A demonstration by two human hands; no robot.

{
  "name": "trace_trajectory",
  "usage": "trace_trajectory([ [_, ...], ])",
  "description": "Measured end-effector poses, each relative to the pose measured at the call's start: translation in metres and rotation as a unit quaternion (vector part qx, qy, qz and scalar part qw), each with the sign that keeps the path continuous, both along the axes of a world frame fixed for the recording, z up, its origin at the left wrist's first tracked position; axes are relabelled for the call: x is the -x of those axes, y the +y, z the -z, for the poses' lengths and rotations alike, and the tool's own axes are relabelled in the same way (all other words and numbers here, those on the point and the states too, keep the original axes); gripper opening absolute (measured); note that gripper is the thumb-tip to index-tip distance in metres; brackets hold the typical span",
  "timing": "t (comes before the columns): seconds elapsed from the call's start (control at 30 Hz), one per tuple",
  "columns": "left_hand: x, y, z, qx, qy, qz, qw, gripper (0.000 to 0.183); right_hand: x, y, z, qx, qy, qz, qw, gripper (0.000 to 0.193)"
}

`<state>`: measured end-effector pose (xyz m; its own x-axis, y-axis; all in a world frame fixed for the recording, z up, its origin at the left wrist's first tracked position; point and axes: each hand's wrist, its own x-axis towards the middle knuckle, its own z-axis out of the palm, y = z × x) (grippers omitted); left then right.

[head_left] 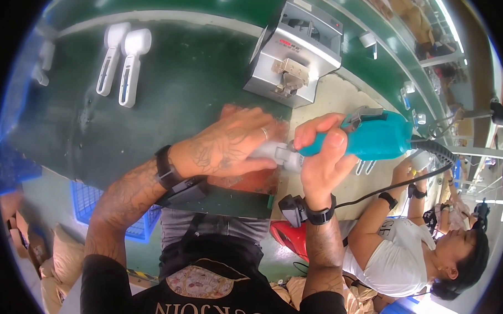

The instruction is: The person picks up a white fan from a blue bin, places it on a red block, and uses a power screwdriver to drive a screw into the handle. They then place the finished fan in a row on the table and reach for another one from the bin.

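Note:
My left hand (230, 145), with a ring and a wristband, grips a whitish plastic part (279, 152) over a reddish-orange pad (242, 183) on the dark green bench. My right hand (328, 162) is wrapped round the front of a teal power screwdriver (388, 137) lying sideways, its tip toward the part. The fingers hide just where tip and part meet. A black cord (434, 152) leaves the tool's back end. Two white handled devices with round heads, a left one (109, 63) and a right one (131, 70), lie at the far left.
A silver box-shaped machine (294, 53) with a metal front fitting stands at the far middle. A co-worker in a white shirt (392, 256) sits to my right. A blue crate (86, 204) is below the bench at left. More white parts (371, 42) lie on the green surface beyond.

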<state>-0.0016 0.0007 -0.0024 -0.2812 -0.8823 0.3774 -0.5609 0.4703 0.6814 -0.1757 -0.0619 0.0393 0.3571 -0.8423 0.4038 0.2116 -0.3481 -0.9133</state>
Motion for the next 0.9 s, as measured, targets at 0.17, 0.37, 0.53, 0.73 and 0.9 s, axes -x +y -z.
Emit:
trace_trajectory([
  [0.17, 0.000, 0.002, 0.002, 0.014, -0.002, -0.009, 1.000, 0.038, -0.003, -0.002, -0.012, -0.001, 0.041, 0.013, 0.999, 0.049],
  [0.37, -0.004, 0.002, 0.003, 0.008, 0.012, 0.005, 1.000, 0.036, -0.041, -0.036, -0.040, 0.084, 0.042, 0.070, 0.993, 0.045],
  [0.53, -0.004, 0.003, 0.004, 0.023, 0.002, -0.006, 1.000, 0.034, -0.066, -0.067, -0.025, 0.130, 0.044, 0.077, 0.987, 0.037],
  [0.73, -0.002, 0.003, 0.005, 0.039, 0.001, 0.009, 0.999, 0.034, -0.065, -0.058, -0.021, 0.076, 0.031, 0.050, 0.995, 0.038],
  [0.9, -0.005, 0.005, 0.004, 0.050, -0.002, -0.010, 0.999, 0.034, -0.038, -0.015, -0.031, 0.028, 0.058, 0.074, 0.995, 0.041],
])
